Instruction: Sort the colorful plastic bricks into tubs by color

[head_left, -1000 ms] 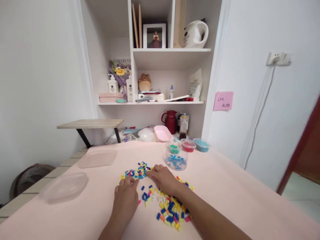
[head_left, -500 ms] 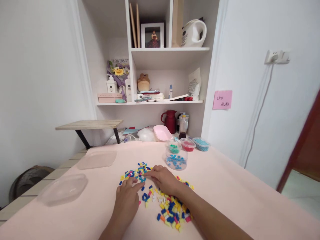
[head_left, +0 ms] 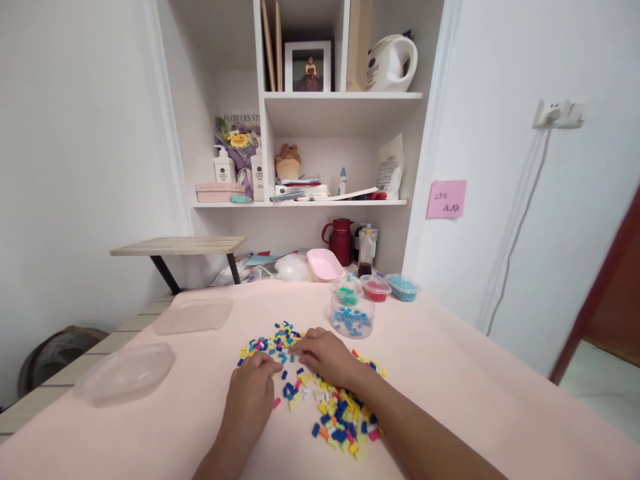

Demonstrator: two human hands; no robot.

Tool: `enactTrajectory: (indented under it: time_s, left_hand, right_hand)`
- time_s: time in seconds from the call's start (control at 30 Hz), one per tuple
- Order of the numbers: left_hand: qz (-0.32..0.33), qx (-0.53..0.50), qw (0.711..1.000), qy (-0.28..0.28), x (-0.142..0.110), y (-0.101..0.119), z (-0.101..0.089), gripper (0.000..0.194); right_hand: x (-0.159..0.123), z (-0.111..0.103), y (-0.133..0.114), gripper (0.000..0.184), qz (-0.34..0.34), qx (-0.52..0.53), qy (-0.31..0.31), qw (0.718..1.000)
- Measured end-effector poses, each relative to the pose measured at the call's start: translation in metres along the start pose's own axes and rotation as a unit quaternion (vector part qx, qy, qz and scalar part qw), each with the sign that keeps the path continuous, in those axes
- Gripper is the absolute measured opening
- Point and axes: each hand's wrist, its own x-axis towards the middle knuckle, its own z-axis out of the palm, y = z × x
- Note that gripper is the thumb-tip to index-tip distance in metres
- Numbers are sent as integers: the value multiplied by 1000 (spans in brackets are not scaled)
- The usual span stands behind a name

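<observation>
Small multicoloured plastic building bricks (head_left: 345,419) lie loose on the pink table cover, in a near heap and a farther heap (head_left: 273,341). My left hand (head_left: 250,393) rests at the near-left edge of the farther heap, its thumb and forefinger drawn together; whatever they pinch, if anything, is hidden. From the right, my right hand (head_left: 325,357) reaches over the bricks, fingers apart and tips touching the farther heap near some light-blue bricks (head_left: 283,358). Part of the bricks is covered by my right hand and forearm.
Behind my right hand stand a clear round tub of blue bricks (head_left: 353,323), a tub of green bricks (head_left: 349,295), a tub of red bricks (head_left: 375,290) and a tub of light-blue bricks (head_left: 401,288). Two clear lids (head_left: 127,373) lie at left. A pink basin (head_left: 325,265) sits behind.
My left thumb and forefinger have come together and the hand has drawn slightly left. My right hand stays nearly in place. A few bricks between the hands have shifted.
</observation>
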Motion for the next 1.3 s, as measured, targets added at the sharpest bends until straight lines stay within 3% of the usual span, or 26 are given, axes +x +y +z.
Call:
enactTrajectory:
  time_s: [0.43,0.57,0.63,0.73,0.87,0.97,1.13,1.3]
  left_hand:
    - [7,-21,1000,3,-1,1,-5,41]
    - [0,-44,999,14,0,-1,-5,39]
    - [-10,-59,998,23,0,-3,-5,38]
    - [-23,-76,996,36,0,-3,-5,36]
    - [-33,-96,993,56,-2,-1,-6,33]
    - [-44,-117,989,74,-2,0,-8,31]
    - [-57,-141,981,118,-1,-2,-11,28]
    - [-63,-135,979,142,0,-3,-12,32]
  right_hand:
    - [3,4,2,20,22,8,4,1000]
    - [3,-8,-2,14,41,8,9,999]
    - [4,-22,0,14,56,17,54,997]
    - [1,-45,11,14,90,53,180,978]
    - [-11,-68,43,20,187,80,343,917]
    - [-21,-74,67,26,250,74,395,881]
    - [-28,-71,82,34,262,96,385,880]
    - [-20,-57,60,36,204,147,331,909]
